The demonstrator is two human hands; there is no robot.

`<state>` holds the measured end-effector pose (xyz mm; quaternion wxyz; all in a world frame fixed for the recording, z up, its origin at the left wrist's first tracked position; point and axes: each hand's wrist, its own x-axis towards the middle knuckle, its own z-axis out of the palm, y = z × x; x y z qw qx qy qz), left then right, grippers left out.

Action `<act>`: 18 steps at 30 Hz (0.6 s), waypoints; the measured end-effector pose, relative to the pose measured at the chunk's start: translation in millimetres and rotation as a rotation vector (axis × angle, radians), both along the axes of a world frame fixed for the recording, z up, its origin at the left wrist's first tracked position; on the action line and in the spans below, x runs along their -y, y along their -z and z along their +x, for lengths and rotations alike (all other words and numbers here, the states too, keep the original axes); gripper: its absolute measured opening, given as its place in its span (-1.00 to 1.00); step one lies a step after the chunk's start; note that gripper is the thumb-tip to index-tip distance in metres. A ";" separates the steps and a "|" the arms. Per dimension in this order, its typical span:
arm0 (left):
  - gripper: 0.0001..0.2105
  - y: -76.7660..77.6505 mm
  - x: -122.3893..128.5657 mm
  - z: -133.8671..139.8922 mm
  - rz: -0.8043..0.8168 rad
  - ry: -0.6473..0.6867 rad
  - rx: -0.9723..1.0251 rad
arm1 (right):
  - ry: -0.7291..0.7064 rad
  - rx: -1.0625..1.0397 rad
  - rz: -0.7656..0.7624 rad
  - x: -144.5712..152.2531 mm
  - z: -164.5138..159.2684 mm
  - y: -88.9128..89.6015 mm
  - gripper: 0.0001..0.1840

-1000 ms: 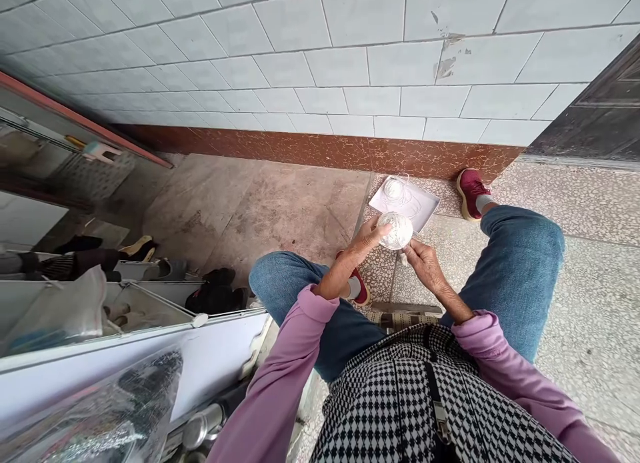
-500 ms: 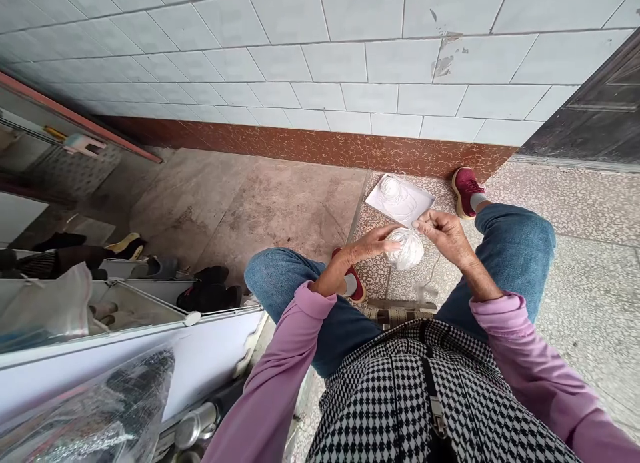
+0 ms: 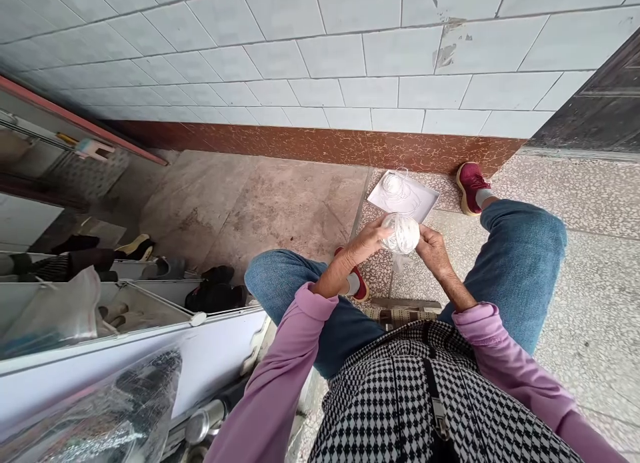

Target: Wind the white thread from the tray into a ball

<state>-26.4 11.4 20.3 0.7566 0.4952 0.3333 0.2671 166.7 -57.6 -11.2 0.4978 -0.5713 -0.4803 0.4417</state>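
In my left hand point(image 3: 369, 240) is a ball of white yarn point(image 3: 401, 233), gripped from its left side above the floor between my knees. My right hand point(image 3: 434, 248) is at the ball's right edge, its fingers pinched together on the yarn; the strand itself is too fine to make out there. Just beyond, a shallow white box lid point(image 3: 423, 198) lies on the floor. Inside it sits a looser white yarn bundle point(image 3: 393, 184) with loops spread around it.
A tiled wall point(image 3: 330, 56) with a brown base strip stands ahead. To my left are shelves point(image 3: 165, 316) holding shoes and a plastic bag point(image 3: 65, 309). My red shoes point(image 3: 473, 186) rest on the floor, and a dark door point(image 3: 600, 109) is at far right.
My right hand has moved down and round to the right side of the ball. The ball has risen slightly and turned in my left hand. The view has shifted a little.
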 end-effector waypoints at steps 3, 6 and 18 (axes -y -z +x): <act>-0.32 3.6 0.6 1.5 -0.064 0.017 0.003 | -0.028 0.087 0.008 2.6 5.1 9.9 -0.63; -0.32 11.0 4.0 4.4 -0.150 -0.025 0.024 | -0.013 0.192 0.040 4.7 8.8 17.2 -0.63; -0.27 6.6 9.2 16.7 -0.120 -0.253 0.047 | -0.050 0.439 0.035 8.0 -3.2 19.9 -0.64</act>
